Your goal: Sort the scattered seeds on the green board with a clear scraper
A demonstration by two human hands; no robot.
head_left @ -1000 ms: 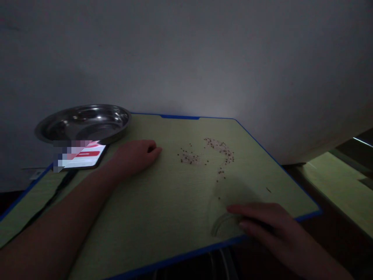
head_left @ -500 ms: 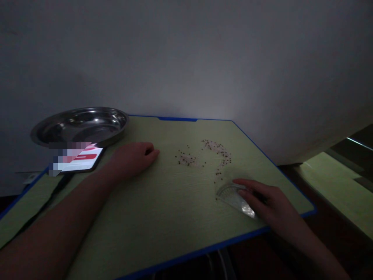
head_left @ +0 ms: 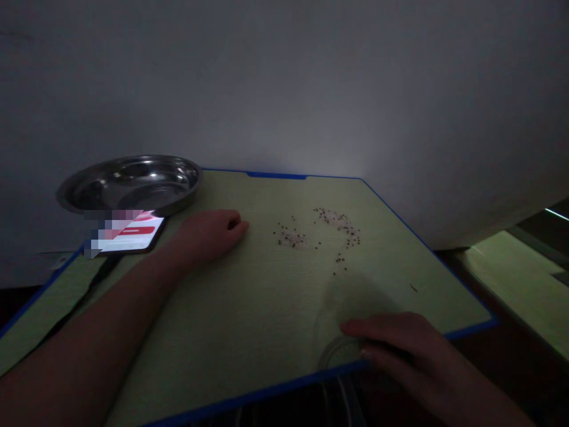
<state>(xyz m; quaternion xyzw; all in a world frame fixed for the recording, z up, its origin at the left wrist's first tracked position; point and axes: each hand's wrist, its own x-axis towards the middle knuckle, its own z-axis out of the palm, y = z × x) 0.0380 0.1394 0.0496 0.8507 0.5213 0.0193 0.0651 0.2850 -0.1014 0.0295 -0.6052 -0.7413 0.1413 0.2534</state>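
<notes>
My right hand [head_left: 395, 350] pinches a clear protractor [head_left: 340, 351] at the table's front edge; part of the protractor is covered by the fingers. Resting on the table, my left hand [head_left: 213, 232] is curled closed, with nothing visible in it. To the right of that hand lies a small patch of pale grains mixed with dark seed-like bits [head_left: 291, 237]. A second, curved patch of pale grains and dark bits [head_left: 340, 222] spreads farther right, with a few dark bits trailing toward the front.
A wide steel basin [head_left: 133, 187] stands at the back left. A phone or tablet with a lit screen [head_left: 133, 234] lies before it, near a dark strap [head_left: 95, 281]. The pale table [head_left: 240, 332] has a blue edge and meets a wall behind. A thin brown sliver [head_left: 413, 287] lies at right.
My right hand has drawn the protractor back toward me, from beside the grains to the front edge. My left hand stays in place. The view has shifted slightly.
</notes>
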